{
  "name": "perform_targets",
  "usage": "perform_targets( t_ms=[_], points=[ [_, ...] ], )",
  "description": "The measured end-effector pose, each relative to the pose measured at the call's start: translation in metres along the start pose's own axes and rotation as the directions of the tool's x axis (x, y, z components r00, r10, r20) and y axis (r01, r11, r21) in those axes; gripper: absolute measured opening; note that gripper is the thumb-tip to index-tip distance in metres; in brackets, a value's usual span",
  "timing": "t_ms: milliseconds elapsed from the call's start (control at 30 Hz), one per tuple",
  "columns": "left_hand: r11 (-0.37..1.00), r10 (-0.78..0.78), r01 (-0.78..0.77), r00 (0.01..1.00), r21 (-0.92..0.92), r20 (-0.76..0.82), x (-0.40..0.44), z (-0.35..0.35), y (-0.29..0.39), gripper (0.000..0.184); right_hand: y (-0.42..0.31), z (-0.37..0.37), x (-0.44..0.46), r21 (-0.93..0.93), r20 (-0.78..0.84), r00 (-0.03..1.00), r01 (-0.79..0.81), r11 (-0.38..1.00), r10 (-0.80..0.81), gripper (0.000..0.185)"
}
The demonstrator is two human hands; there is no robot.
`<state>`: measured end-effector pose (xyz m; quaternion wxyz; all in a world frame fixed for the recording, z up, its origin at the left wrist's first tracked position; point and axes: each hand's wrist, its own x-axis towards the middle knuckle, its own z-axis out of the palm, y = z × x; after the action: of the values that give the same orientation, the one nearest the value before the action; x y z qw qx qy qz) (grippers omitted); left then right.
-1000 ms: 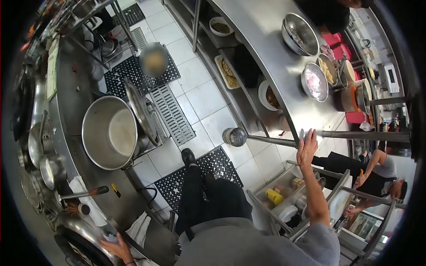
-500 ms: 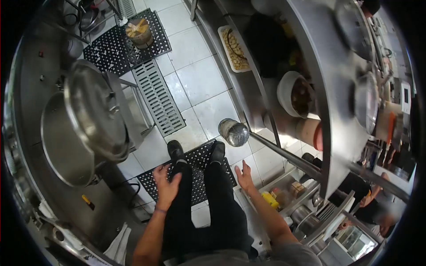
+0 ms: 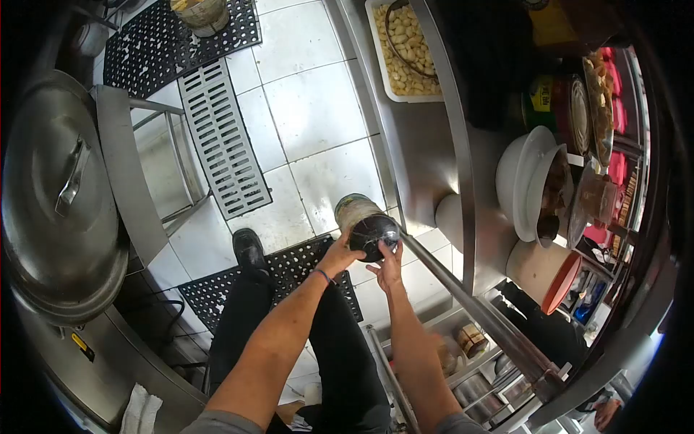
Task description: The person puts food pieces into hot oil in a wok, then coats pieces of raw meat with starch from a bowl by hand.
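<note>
A tall container point(image 3: 356, 210) with a label stands on the tiled floor, below the metal leg of the shelving. A dark, shiny, rounded piece point(image 3: 374, 236) covers its top. My left hand point(image 3: 337, 259) grips this piece from its left side, its fingers partly hidden. On the lower right side, my right hand point(image 3: 389, 265) presses its fingers and thumb against the same piece. Whether the piece is a lid or a bowl cannot be made out.
Steel shelves at right hold a tray of peeled cloves point(image 3: 411, 54), white bowls point(image 3: 517, 179) and a red-rimmed tub point(image 3: 543, 275). A large lidded pot point(image 3: 61, 199) is at left. Rubber mats and a floor drain point(image 3: 224, 141) lie ahead; part of another person shows at lower right.
Both my hands, empty and apart half a second ago, have come together on the container's top. The view has moved lower and closer to the shelves. Earlier, one hand rested on the counter corner.
</note>
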<state>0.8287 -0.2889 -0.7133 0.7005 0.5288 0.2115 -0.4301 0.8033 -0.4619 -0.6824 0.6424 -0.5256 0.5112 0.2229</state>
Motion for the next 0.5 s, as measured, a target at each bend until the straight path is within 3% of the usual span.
perform_targets(
  t_ms=[67, 133, 233, 267, 500],
  points=[
    [0.983, 0.15, -0.16, 0.981, -0.085, -0.12, 0.005, 0.01, -0.029, 0.092, -0.004, 0.008, -0.012, 0.099, 0.031, 0.999, -0.045, 0.994, 0.042, 0.093],
    [0.952, 0.304, -0.303, 0.939, 0.031, -0.163, -0.008, 0.014, -0.013, 0.087, 0.003, 0.011, -0.021, 0.149, 0.031, 1.0, -0.003, 0.989, -0.001, 0.092],
    [0.929, 0.363, -0.321, 0.89, 0.185, -0.276, -0.044, 0.026, 0.01, 0.089, -0.005, 0.015, -0.047, 0.212, 0.052, 0.994, 0.082, 0.974, -0.095, 0.088],
    [0.901, 0.402, -0.323, 0.874, 0.29, -0.274, -0.06, 0.03, 0.023, 0.092, -0.011, 0.013, -0.057, 0.226, 0.054, 0.991, 0.11, 0.968, -0.125, 0.087],
    [0.758, 0.576, -0.427, 0.792, 0.493, -0.2, -0.093, 0.06, 0.138, 0.086, -0.074, 0.035, -0.112, 0.31, -0.055, 0.937, 0.346, 0.886, -0.346, 0.082]
  ],
)
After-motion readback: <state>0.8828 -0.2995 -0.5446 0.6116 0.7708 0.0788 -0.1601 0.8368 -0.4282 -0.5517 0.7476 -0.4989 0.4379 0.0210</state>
